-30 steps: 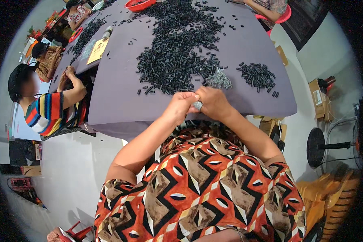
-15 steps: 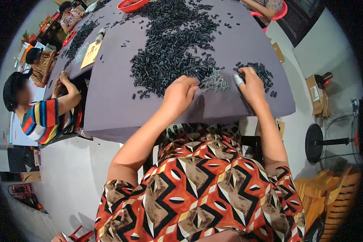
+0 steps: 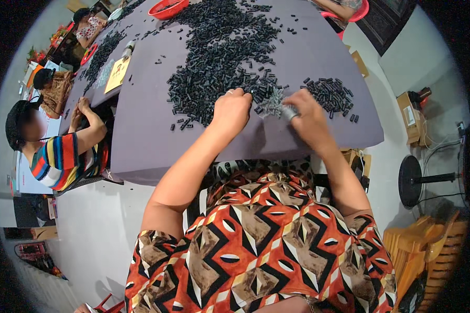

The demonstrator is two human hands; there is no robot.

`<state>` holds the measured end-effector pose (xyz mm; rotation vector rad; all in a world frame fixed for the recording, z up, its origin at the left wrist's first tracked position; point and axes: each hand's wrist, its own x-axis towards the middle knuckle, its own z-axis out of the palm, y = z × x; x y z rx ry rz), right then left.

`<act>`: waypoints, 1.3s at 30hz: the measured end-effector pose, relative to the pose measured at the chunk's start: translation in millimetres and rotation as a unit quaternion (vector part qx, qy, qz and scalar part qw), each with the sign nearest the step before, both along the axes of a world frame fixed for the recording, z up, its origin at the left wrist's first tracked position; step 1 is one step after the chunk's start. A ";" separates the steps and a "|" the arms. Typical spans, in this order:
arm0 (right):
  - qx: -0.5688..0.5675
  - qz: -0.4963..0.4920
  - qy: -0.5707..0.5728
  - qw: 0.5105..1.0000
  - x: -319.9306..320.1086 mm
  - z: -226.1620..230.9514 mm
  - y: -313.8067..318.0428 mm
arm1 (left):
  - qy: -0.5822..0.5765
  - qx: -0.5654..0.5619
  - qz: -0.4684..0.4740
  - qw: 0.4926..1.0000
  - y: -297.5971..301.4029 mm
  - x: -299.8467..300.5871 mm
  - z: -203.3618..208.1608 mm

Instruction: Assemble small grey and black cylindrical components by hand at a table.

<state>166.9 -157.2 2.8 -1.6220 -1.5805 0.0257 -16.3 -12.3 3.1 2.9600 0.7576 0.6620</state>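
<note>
Reaching over the near part of the table (image 3: 146, 138), both forearms come up from the near side, hands a little apart. The left hand (image 3: 232, 111) is curled, its back up, at the near edge of the big pile (image 3: 214, 68) of black pieces; whether it grips a piece cannot be told. The right hand (image 3: 310, 121), blurred, bends its fingers down at the right side of the clear bits (image 3: 270, 104), with a grey cover (image 3: 290, 112) on its thumb; what it holds, if anything, cannot be told. The clear bits lie between the hands, touching the big pile's near right edge, their axes crossing every way. The big pile stretches from near to far, toward the red basin (image 3: 168, 9), while its short, tube-like pieces point in mixed directions. Just right of the right hand is a small pile (image 3: 329, 96) of the same pieces, also jumbled; at its near right, two loose pieces (image 3: 354, 118) lie side by side, long axes running roughly near to far. Left, a yellow card (image 3: 117, 75) slants from near left to far right.
</note>
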 end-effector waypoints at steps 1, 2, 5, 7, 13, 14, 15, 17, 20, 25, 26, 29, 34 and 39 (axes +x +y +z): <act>-0.059 0.016 -0.011 0.998 -13.9 8.3 1.3 | 0.001 -0.001 0.003 1.000 0.6 -1.1 -0.5; -0.059 0.016 -0.011 0.998 -22.2 8.8 4.2 | 0.000 -0.001 0.004 1.000 0.6 -1.9 0.2; -0.071 0.042 -0.023 0.996 -38.9 2.9 13.6 | -0.021 -0.020 0.004 1.000 -2.4 -5.0 6.7; -0.078 0.032 -0.054 0.995 -44.2 -2.4 19.2 | -0.084 -0.032 -0.002 0.996 -8.4 -12.0 13.2; -0.084 0.039 -0.122 0.988 -49.2 -3.4 29.6 | -0.237 -0.359 -0.011 0.903 -25.7 -36.9 10.8; -0.086 0.042 -0.136 0.986 -49.0 -3.2 31.2 | -0.272 -0.522 -0.011 0.809 -28.4 -38.4 10.3; -0.085 0.043 -0.136 0.986 -49.4 -3.8 31.4 | -0.269 -0.566 0.000 0.779 -29.2 -38.6 10.2; -0.104 0.053 -0.136 0.984 -49.7 -5.1 29.7 | -0.272 -0.573 0.014 0.773 -34.0 -40.4 10.5; -0.085 0.049 -0.037 0.994 -45.5 2.0 19.3 | -0.288 -0.600 0.033 0.746 -36.0 -44.0 -1.5; -0.112 0.030 0.160 0.980 -25.6 -0.8 8.1 | -0.146 -0.149 0.001 0.978 -30.1 -35.0 -4.8; -0.131 0.018 0.177 0.975 -24.1 -2.2 7.3 | -0.102 -0.098 0.012 0.990 -29.3 -31.1 -1.2; -0.083 0.020 0.187 0.979 -30.3 -4.3 3.6 | -0.086 -0.061 0.030 0.994 -25.0 -16.6 6.3; -0.041 -0.001 0.203 0.978 -34.7 -16.9 4.4 | -0.041 -0.064 -0.014 0.997 -21.2 1.0 3.8; -0.046 -0.002 0.189 0.981 -34.3 -21.6 3.2 | -0.018 -0.070 -0.015 0.997 -20.1 9.2 6.6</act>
